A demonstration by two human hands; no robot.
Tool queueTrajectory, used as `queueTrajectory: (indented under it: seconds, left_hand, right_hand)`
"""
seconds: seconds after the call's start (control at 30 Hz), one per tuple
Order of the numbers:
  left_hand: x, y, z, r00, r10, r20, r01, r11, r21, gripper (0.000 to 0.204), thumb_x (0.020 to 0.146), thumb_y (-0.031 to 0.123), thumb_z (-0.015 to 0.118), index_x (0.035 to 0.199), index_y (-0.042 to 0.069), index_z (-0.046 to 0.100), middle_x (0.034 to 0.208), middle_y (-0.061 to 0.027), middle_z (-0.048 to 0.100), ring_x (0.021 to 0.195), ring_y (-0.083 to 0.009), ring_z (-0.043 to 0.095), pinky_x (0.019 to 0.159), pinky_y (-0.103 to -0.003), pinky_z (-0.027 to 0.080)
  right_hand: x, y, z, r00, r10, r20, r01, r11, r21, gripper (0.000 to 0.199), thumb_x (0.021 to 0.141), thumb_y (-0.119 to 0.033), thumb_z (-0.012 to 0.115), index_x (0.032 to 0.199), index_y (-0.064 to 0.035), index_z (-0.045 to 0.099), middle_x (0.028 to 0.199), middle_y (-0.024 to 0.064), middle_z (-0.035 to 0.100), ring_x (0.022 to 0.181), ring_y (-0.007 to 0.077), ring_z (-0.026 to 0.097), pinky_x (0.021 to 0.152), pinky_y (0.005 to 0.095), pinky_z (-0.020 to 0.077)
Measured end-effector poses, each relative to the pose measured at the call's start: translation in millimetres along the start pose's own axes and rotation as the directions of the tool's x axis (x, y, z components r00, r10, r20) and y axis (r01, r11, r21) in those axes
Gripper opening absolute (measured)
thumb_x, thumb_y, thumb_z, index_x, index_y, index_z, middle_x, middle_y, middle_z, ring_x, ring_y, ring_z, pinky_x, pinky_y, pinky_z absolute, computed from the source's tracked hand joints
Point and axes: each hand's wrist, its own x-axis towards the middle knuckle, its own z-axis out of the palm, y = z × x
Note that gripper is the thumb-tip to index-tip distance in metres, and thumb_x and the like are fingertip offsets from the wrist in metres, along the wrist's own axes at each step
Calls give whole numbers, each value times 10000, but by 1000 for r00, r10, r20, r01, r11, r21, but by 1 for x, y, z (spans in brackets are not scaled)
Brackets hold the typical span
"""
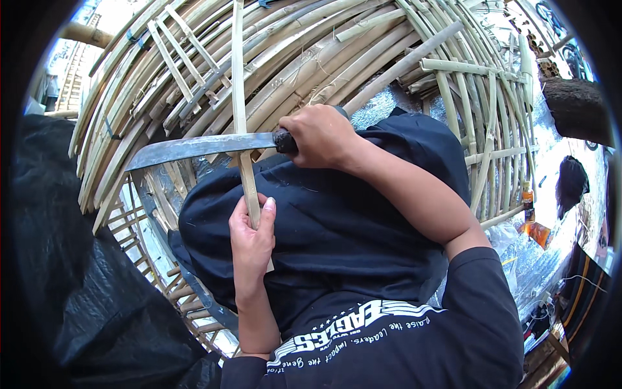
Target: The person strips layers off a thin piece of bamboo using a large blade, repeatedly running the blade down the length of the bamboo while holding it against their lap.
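My right hand [319, 137] is closed around the dark handle of a machete [207, 145]. Its long, slightly curved grey blade points left and lies across a pale bamboo strip [239, 84]. Below the blade, my left hand [253, 235] grips the near part of that strip, thumb on top. The strip runs away from me, over my lap and past the stacked bamboo. Dark cloth [337, 220] covers my lap under both hands. Part of the machete's handle is hidden by my right fingers.
A large pile of split bamboo strips [291, 71] fills the far side. At the right stands a bamboo lattice [483, 123], with a small bottle [528, 198] beyond it. Black sheeting [84, 279] hangs at the left, beside a bamboo slat frame [184, 298].
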Motion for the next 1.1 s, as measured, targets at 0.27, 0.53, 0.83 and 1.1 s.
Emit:
queueTrajectory:
  seconds: [0.27,0.53,0.83,1.1]
  left_hand:
    - [-22,3,-11,998,24,-51,-15,983,184,118,1021,125,646,966,39,586,628,109,396,552,14,307,488,-223,225]
    - [-41,-7,-8,982,141,-123,-91,933,349,137,1021,135,650,958,39,574,636,96,396,557,12,325,487,-229,233]
    - [-69,-12,-5,993,75,-94,-51,970,237,196,987,108,686,899,16,537,555,52,398,510,-14,360,470,-249,287]
    - [-69,-10,-7,978,106,-179,-38,936,349,168,1017,108,646,899,46,545,641,100,386,561,13,307,492,-225,221]
  right_hand:
    - [-5,-7,11,976,-165,-143,172,984,40,257,685,-280,763,796,-62,684,774,169,716,744,377,721,679,482,581]
    - [-13,-35,11,995,-76,-68,72,996,-56,227,681,-262,754,781,-72,681,699,177,694,688,370,715,654,468,570]
    - [5,-10,6,989,-9,-146,-3,997,-84,157,670,-194,719,756,-63,709,688,199,688,682,379,718,656,475,575]
    - [-10,-33,28,994,-107,-35,107,994,-15,191,669,-217,720,778,-60,715,707,196,696,717,378,723,672,477,579]
